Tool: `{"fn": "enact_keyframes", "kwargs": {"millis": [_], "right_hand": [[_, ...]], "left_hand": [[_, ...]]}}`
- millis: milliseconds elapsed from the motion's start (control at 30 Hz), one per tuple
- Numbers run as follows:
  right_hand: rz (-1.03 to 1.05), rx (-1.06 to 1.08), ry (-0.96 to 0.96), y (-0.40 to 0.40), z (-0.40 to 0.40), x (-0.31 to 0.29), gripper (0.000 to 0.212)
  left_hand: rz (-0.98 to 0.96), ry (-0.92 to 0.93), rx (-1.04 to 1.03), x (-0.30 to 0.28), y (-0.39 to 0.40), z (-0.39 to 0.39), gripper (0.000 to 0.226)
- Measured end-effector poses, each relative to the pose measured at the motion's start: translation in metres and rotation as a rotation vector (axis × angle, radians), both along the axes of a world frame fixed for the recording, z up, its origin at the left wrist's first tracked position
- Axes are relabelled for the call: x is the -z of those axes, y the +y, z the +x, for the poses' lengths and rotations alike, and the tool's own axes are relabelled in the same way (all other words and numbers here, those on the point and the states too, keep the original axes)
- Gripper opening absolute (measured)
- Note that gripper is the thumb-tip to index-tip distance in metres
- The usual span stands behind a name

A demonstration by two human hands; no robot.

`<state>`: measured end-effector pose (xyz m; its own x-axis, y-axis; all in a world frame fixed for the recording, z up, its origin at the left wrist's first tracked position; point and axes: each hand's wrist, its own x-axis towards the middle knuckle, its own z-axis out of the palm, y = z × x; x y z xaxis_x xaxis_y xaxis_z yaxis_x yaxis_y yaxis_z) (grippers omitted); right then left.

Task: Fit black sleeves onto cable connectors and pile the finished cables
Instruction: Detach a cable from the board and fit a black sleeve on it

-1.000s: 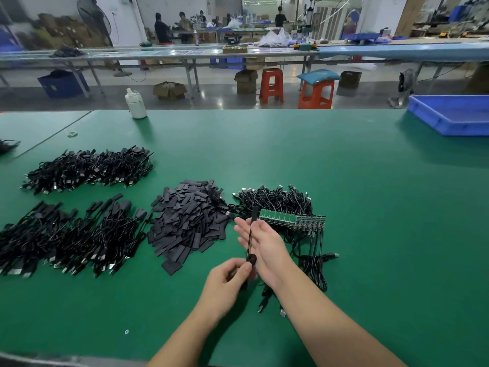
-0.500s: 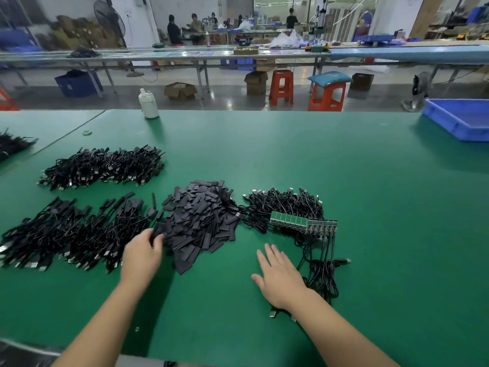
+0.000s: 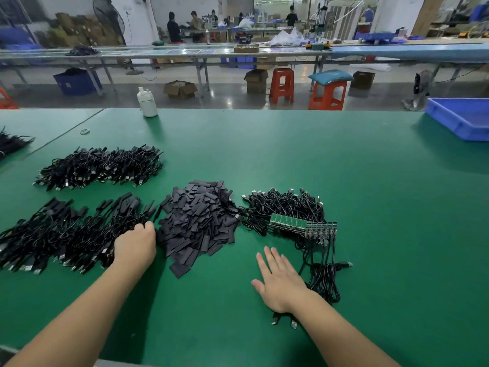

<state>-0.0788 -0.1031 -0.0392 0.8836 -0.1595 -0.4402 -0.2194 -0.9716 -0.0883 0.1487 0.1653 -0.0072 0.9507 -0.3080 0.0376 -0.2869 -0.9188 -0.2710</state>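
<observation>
1. Left hand [image 3: 135, 247]: reaches to the right edge of the near-left pile of finished cables [image 3: 66, 234]; the fingers curl down into the cables, and whether they grip one cannot be told.
2. Right hand [image 3: 280, 282]: lies palm down on the green table [image 3: 370, 207], fingers straight and slightly spread, holding nothing.
3. Black sleeves [image 3: 198, 223]: a loose heap of flat, matte, dark rectangular pieces at the centre, between the finished cables and the unsleeved cables [image 3: 285, 205].
4. Unsleeved cables: thin glossy black leads with bare metal plugs, tangled just right of the sleeves.
5. Green circuit boards [image 3: 288, 222]: a strip resting on the front of that tangle, with wired leads [image 3: 324, 276] trailing down beside the right hand.
6. Second cable pile [image 3: 100, 166]: farther back on the left.
7. White bottle [image 3: 146, 102] and blue tray [image 3: 465, 120]: at the far table edge.
</observation>
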Motion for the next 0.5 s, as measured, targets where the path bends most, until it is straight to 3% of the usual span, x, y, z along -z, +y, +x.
{"fn": "enact_keyframes", "kwargs": {"millis": [167, 333, 500], "right_hand": [[0.004, -0.006, 0.009, 0.0, -0.001, -0.003, 0.071], [-0.002, -0.008, 0.015, 0.001, -0.001, -0.004, 0.07], [0.001, -0.003, 0.012, 0.001, -0.003, -0.003, 0.07]], "left_hand": [[0.227, -0.066, 0.096, -0.002, -0.003, 0.013, 0.024], [0.159, 0.034, 0.059, 0.014, 0.009, 0.027, 0.052], [0.145, 0.05, 0.033, 0.017, 0.017, 0.034, 0.056]]}}
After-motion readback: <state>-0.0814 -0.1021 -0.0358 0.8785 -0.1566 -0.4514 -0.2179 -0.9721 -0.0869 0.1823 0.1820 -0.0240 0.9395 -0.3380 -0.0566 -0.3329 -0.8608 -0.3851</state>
